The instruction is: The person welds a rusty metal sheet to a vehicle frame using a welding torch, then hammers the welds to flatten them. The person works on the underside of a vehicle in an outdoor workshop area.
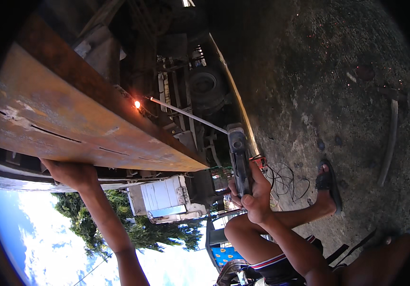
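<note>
My right hand (pixel 255 190) is closed round the dark handle of an electrode holder (pixel 238 152). A thin grey welding rod (pixel 190 116) runs from its jaw up and left. Just beyond the rod's tip, a bright orange glow (pixel 137 104) burns at the dark inner edge of a long rusty steel beam (pixel 86 114). My left hand (pixel 74 174) grips the beam's lower edge in the picture, its fingertips mostly hidden behind it. Several dark slits run along the beam's broad face.
A wheel (pixel 205 83) and dark vehicle framework lie behind the beam. Black cable (pixel 286 181) coils on the rough ground near a sandalled foot (pixel 328 183). What looks like a hammer (pixel 393 128) lies at the right. Small sparks dot the ground. A white truck cab (pixel 162 198) stands beyond.
</note>
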A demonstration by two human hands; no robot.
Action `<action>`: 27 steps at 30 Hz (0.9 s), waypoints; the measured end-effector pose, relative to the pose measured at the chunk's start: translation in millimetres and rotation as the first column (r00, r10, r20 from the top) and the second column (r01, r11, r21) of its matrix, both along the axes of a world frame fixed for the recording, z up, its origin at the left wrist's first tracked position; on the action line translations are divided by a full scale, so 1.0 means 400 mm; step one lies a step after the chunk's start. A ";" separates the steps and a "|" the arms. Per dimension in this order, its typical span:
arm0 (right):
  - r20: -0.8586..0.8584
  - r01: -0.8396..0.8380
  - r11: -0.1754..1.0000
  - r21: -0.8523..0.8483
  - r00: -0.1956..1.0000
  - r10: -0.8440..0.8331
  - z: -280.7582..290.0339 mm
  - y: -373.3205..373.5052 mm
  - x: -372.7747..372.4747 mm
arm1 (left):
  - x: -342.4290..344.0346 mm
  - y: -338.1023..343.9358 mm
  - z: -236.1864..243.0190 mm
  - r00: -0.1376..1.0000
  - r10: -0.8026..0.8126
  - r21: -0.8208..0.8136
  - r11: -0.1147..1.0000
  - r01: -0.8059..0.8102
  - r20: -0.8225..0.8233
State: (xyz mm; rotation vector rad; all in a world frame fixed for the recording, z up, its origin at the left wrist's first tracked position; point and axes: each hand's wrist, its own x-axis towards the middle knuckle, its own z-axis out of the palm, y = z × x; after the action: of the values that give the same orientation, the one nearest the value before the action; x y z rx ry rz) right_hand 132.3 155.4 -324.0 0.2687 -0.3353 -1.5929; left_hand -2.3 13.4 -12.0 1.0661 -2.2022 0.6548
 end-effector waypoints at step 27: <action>0.015 0.077 0.997 0.013 0.997 -0.077 0.014 -0.029 -0.007 | 0.001 -0.014 -0.021 0.998 -0.057 0.018 0.998 0.056 0.017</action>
State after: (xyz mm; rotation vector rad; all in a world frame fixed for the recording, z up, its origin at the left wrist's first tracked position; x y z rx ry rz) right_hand 129.4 143.8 -318.6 0.2802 -0.3514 -1.6700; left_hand -2.0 8.0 -20.4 1.0067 -2.2484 0.6226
